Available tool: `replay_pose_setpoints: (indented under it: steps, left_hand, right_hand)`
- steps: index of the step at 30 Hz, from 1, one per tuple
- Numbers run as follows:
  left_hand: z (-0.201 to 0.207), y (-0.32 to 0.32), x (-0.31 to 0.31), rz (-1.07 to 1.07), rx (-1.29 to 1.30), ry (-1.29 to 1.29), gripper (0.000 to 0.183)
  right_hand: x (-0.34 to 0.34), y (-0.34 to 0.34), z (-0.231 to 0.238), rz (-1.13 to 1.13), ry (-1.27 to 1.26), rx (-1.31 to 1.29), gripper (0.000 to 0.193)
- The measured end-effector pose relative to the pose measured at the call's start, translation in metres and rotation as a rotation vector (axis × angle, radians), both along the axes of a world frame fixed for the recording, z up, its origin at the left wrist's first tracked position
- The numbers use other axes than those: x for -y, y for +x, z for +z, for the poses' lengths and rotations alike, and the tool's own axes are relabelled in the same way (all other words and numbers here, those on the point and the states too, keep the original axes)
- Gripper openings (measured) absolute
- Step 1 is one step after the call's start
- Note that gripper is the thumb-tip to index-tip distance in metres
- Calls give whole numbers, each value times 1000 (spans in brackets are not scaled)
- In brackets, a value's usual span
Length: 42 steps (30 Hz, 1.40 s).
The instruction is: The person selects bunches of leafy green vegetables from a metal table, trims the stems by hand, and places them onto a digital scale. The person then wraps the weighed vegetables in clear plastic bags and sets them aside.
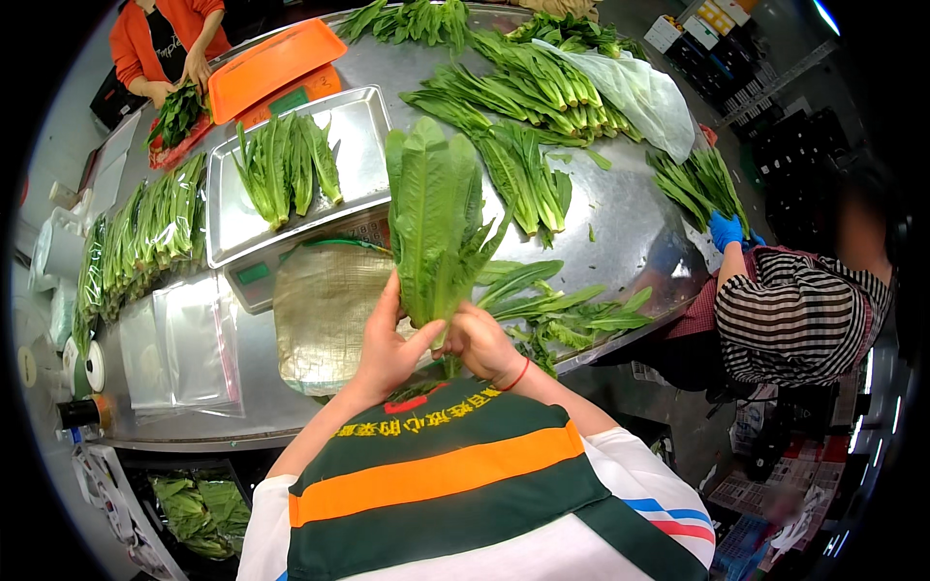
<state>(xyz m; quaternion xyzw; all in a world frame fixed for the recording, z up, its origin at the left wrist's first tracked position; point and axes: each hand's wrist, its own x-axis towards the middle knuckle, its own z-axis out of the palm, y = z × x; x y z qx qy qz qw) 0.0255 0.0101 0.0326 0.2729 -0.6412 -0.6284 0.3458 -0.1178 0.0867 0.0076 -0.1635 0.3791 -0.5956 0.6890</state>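
Note:
I hold a head of long-leaf lettuce (pixel 433 218) upright in front of me, its broad green leaves fanned upward. My left hand (pixel 389 334) grips its lower end, thumb across the stalk. At the base of the same head, my right hand (pixel 477 341) has its fingers curled in against the stem; part of them is hidden. Loose lettuce leaves (pixel 572 315) lie on the table just right of my hands. Left of the held head, a metal tray (pixel 363 145) sits on a weighing scale (pixel 254 275) and carries a few more lettuce heads (pixel 286 165).
Lettuce piles (pixel 542 92) cover the steel table's (pixel 620 228) far side, partly under a white sheet (pixel 630 87). Clear bags (pixel 184 344) and bagged lettuce (pixel 145 228) lie left. An orange tray (pixel 276 68) stands behind. Co-workers handle greens at far left and right, one in blue gloves (pixel 727 230).

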Motion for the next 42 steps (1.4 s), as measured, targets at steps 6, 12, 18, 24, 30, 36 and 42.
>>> replay_pose_setpoints:
  steps: [6, 12, 18, 24, 30, 36, 42]
  left_hand:
    - [-11, 4, 4, -47, 38, -194, 81]
    - [-6, 9, -3, -253, -86, 338, 90]
    - [5, 15, 41, 233, -187, -15, 76]
    - [42, 73, 172, 801, -60, -344, 63]
    - [-45, 109, 227, 755, 838, -621, 72]
    - [1, 45, 104, 445, 323, -527, 53]
    - [-19, 4, 38, 73, -115, 290, 52]
  right_hand:
    - [0, -5, -14, 8, -21, 11, 34]
    - [-1, 0, 3, 239, -15, 271, 33]
    - [13, 0, 11, 280, -93, -720, 28]
    - [39, -89, -12, -388, 6, -1312, 18]
    - [59, -155, -51, -437, 245, -2085, 36]
    - [70, -177, -75, -313, 254, -1302, 49]
    - [32, -72, -6, -7, -159, -217, 41]
